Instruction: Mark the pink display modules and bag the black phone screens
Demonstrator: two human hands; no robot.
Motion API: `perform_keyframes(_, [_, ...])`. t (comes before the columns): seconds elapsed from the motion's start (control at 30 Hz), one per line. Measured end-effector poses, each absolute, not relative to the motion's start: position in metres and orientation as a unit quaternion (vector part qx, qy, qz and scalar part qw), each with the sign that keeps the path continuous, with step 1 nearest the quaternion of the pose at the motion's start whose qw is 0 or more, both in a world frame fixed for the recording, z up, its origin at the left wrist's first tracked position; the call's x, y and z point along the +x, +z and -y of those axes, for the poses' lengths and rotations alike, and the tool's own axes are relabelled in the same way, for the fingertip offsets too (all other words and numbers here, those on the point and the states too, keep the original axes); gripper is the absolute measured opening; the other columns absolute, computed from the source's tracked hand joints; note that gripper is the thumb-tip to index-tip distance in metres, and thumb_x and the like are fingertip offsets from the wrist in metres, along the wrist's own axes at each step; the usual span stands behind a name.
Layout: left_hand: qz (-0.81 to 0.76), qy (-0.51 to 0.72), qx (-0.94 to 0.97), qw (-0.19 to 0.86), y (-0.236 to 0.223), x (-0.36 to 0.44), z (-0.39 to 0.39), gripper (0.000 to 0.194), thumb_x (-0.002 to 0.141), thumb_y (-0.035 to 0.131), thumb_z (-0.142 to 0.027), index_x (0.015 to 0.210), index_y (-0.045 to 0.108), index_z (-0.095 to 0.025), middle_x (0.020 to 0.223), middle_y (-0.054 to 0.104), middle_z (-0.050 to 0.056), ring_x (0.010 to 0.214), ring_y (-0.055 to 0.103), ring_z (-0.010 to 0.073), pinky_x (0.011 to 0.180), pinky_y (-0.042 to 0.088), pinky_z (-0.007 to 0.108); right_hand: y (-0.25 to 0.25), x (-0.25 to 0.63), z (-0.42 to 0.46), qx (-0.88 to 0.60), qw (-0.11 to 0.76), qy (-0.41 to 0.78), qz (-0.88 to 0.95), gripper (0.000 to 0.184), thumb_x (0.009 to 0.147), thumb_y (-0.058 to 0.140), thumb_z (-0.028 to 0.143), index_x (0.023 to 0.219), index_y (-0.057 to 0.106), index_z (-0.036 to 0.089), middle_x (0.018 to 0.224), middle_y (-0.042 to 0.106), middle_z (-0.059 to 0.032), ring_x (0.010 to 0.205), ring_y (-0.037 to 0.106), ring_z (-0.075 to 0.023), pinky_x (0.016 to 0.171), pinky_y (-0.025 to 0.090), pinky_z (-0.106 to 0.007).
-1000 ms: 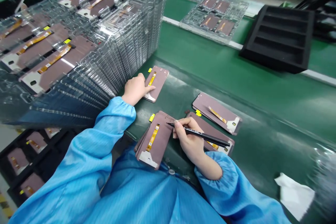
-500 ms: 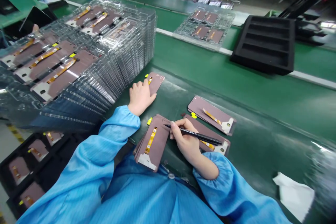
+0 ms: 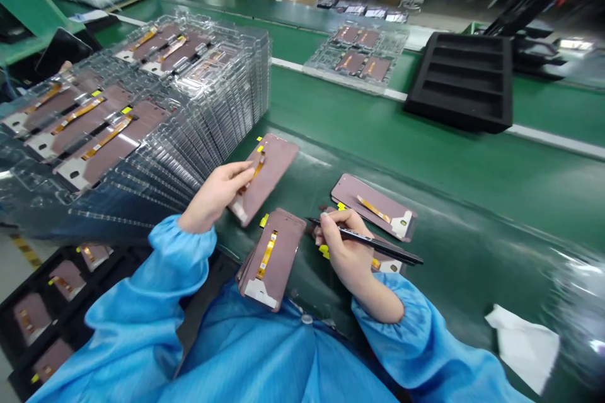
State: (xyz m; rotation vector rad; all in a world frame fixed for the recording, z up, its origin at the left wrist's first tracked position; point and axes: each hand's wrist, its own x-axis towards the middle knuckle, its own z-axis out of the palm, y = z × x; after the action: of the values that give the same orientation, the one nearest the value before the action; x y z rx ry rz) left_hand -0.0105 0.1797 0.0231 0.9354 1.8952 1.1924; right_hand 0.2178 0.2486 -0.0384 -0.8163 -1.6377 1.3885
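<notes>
My left hand [image 3: 215,194], left of the middle of the frame, is clamped on a brownish-pink phone screen panel [image 3: 273,171], thumb and fingers pinching its left side near an orange ribbon cable [image 3: 256,171]. The panel slants, its top toward the upper right; I cannot tell whether it is fully off the green table [image 3: 454,201].

My right hand [image 3: 347,245], just right of the middle, is closed around a slim black marker pen [image 3: 373,240]. The pen's tip points left, near the top right corner of a small fanned stack of panels [image 3: 275,252] at lower center, whose top panel shows an orange cable and a pale end facing me.

Beyond my right hand, another panel [image 3: 363,198] slants down to the right. A lower panel [image 3: 388,261] is partly hidden by that hand and the pen.

Tall nested clear plastic trays [image 3: 236,85] fill the upper left, with more panels in the top one. At top center-right lies a flat clear tray [image 3: 326,63] with four panels; to its right is a black divided tray [image 3: 466,82]. A white cloth [image 3: 525,347] rests at lower right. At lower left, a black compartment tray [image 3: 85,312] holds more panels.
</notes>
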Motion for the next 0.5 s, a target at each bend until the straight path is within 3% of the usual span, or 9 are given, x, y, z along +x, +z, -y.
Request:
perform_keyframes(0.13, [-0.67,0.491,0.27,0.486,0.028,0.019,-0.127,0.034,0.078,0.072,-0.04,0.103,0.064,-0.017,0.091,0.069,0.002,0.073,0.064,0.0146,0.062,0.05,0.022,-0.03,0.218,-0.256,-0.337,0.437,0.561,0.617,0.027,0.09,0.063,0.043,0.075,0.053,0.023,0.053,0.057,0.005,0.044,0.055,-0.0125,0.045,0.047,-0.025])
perform_keyframes(0.23, [-0.687,0.47,0.252,0.493,0.011,0.045,-0.101,0.045,0.079,0.07,-0.036,0.118,0.053,-0.021,0.096,0.062,0.001,0.07,0.064,0.0139,0.058,0.051,0.024,-0.026,0.218,-0.259,-0.351,0.442,0.562,0.605,0.027,0.089,0.064,0.043,0.073,0.053,0.023,0.052,0.057,0.0051,0.043,0.056,-0.0124,0.043,0.046,-0.023])
perform_keyframes(0.37, [-0.761,0.392,0.304,0.418,-0.013,0.072,-0.089,0.052,0.083,0.064,-0.03,0.13,0.041,-0.026,0.092,0.055,-0.003,0.058,0.062,0.0118,0.052,0.048,0.025,-0.028,0.218,-0.254,-0.347,0.397,0.563,0.636,0.027,0.091,0.062,0.04,0.073,0.053,0.022,0.052,0.057,0.0046,0.045,0.055,-0.0121,0.048,0.046,-0.024])
perform_keyframes(0.5, [-0.844,0.191,0.451,0.22,-0.013,0.084,-0.086,0.039,0.089,0.062,-0.038,0.122,0.049,-0.024,0.075,0.061,-0.004,0.062,0.064,0.0182,0.053,0.042,0.028,-0.034,0.217,-0.241,-0.335,0.309,0.545,0.704,0.026,0.091,0.06,0.038,0.071,0.054,0.022,0.051,0.056,0.0044,0.045,0.054,-0.0119,0.049,0.044,-0.025])
